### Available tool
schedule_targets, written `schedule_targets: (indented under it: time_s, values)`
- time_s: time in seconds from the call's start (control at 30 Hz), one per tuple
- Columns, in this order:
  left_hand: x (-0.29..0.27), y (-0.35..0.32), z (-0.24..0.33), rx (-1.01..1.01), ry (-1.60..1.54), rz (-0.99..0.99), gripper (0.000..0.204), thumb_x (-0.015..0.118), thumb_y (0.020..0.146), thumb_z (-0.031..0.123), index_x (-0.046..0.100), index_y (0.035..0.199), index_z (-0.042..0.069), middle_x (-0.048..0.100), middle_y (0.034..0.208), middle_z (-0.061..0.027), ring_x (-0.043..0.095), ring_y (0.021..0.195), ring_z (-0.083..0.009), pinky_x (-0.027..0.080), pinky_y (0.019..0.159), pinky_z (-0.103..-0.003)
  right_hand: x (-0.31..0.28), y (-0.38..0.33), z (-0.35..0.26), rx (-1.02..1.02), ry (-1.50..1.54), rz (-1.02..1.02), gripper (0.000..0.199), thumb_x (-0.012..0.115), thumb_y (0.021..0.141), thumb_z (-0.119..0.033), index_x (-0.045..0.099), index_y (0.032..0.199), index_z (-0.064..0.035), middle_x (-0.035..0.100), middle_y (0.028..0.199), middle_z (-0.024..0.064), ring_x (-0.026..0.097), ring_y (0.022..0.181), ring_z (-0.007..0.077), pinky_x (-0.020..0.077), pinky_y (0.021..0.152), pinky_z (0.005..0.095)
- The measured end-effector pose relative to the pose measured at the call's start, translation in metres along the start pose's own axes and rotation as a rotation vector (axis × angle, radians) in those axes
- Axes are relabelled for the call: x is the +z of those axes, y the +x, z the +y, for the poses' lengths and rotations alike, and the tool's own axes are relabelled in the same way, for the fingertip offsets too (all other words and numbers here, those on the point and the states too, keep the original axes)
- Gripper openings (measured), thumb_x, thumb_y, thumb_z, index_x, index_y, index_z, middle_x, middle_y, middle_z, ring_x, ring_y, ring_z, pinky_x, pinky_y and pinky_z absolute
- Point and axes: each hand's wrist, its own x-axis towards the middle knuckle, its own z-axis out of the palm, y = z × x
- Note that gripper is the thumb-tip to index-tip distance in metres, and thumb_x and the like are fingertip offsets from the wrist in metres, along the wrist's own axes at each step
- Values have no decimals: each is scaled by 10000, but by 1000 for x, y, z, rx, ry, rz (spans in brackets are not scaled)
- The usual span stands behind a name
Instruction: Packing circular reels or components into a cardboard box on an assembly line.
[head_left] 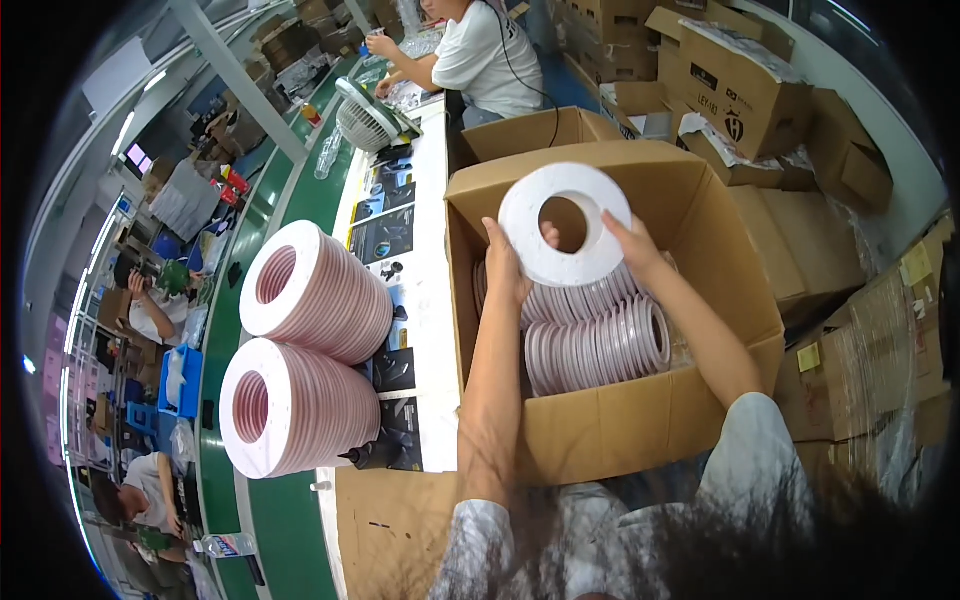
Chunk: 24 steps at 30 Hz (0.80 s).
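Between my two hands is a flat white ring (pixel 528 215) with a round hole, tilted with its face up toward me. My left hand (pixel 508 262) grips its left edge, and some fingertips show through the hole. My right hand (pixel 635 248) pinches the right edge, thumb on the face. I cannot tell whether more rings lie behind it. Below, an open cardboard box (pixel 620 430) contains rows of similar rings (pixel 590 355) standing on edge. Two tall stacks of pinkish-white rings, a far stack (pixel 345 300) and a near stack (pixel 325 415), stand to the left.
Left of the box runs a white worktop (pixel 430 290) with dark printed packages (pixel 385 235) and a small fan (pixel 365 120). Beyond it lies a green conveyor (pixel 285 520). A co-worker (pixel 490 60) sits at the far end. Cardboard cartons (pixel 735 95) are piled on the right.
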Motion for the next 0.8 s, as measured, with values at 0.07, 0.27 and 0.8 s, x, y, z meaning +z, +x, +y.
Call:
schedule_targets:
  time_s: [0.07,0.27,0.8]
  values:
    - [15,1,-6,-124,-132,30,794,239,914,680,495,1110,-45,608,903,-184,636,783,-278,574,727,-390,-10,6,13,-66,-71,-27,640,592,927,-256,301,1432,7,403,1422,139,402,1287,227,296,1077,321]
    - [-5,9,-17,-180,-206,55,716,325,903,691,586,894,24,546,654,-51,543,540,-185,524,535,-312,-9,0,11,-532,-902,77,876,711,784,-350,252,1453,-21,340,1443,229,286,1373,340,218,1113,423]
    - [-2,17,-7,129,223,252,627,238,993,450,529,1108,-94,664,767,-242,645,563,-281,526,581,-351,137,27,-155,-892,-1311,-490,511,858,551,-370,656,874,-30,645,862,160,595,823,356,433,883,432]
